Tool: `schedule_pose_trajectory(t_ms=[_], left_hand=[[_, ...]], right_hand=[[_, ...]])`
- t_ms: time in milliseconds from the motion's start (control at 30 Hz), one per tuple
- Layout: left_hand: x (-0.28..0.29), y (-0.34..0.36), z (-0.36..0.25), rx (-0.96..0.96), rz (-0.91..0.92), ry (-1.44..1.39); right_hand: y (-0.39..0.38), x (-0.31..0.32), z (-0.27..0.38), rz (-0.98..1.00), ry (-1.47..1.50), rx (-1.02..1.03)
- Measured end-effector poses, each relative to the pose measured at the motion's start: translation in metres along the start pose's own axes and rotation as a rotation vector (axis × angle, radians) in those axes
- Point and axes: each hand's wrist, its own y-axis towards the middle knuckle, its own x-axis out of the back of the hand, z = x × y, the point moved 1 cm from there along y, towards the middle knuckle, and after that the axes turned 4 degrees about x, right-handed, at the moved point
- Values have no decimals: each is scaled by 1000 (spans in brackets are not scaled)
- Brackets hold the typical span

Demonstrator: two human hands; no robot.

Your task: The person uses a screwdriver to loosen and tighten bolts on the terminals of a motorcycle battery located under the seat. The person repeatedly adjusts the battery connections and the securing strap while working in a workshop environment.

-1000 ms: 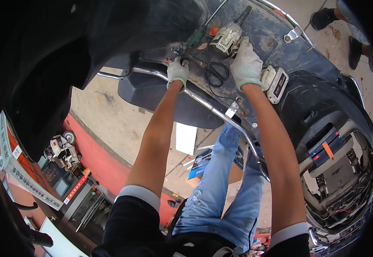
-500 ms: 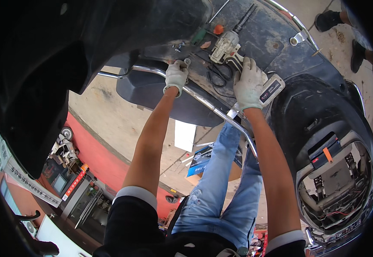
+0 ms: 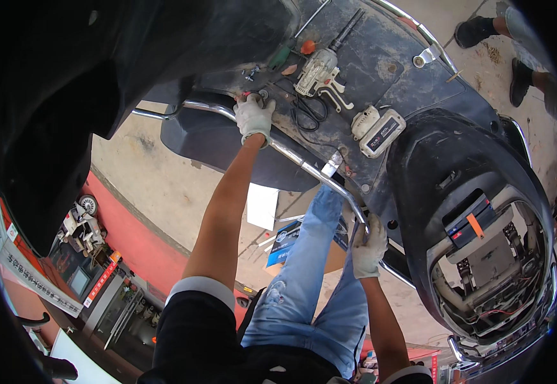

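Observation:
A bent chrome bar [image 3: 294, 159] runs along the near edge of a scooter's dusty dark footboard [image 3: 381, 80]. My left hand [image 3: 254, 120], in a pale work glove, is closed over the bar towards its left part, fingertips against the footboard's edge. Beside those fingertips lies a small round metal piece [image 3: 263, 93]. My right hand [image 3: 369, 248], gloved too, is closed around the bar's lower right end; some of its fingers are hidden. On the footboard lie a cordless impact wrench [image 3: 318, 73] with a long socket and, nearer the seat, a battery pack [image 3: 381, 132].
A green-handled screwdriver [image 3: 279, 57], small bolts [image 3: 251, 73] and a black cable [image 3: 310, 112] lie on the footboard. The scooter's open seat bay [image 3: 493, 262] is at right. Below sits a cardboard box [image 3: 336, 256]. Another person's shoes [image 3: 473, 32] stand at upper right.
My right hand has left the impact wrench and battery area and come down to the bar's right end. My left hand stays at the bar. The view has shifted slightly.

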Motion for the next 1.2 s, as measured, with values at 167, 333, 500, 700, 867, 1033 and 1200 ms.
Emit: schedule_pose_trajectory(t_ms=[167,333,500,700,867,1033,1200], left_hand=[[-17,6,11,176,238,-332],[2,1,-15,185,180,-434],[21,-20,-32,118,150,-699],[21,-48,-25,282,261,-1100],[26,-80,-15,176,339,-1153],[21,-56,-36,-195,-149,-627],[29,36,-69,-182,-22,-240]], right_hand=[[-16,17,1,28,79,-64],[-25,15,7,-78,200,-87],[-32,23,21,-23,332,-212],[-41,16,17,-42,465,-309],[-47,8,9,0,604,-372],[-44,4,9,-3,734,-399],[-57,2,3,9,741,-491]])
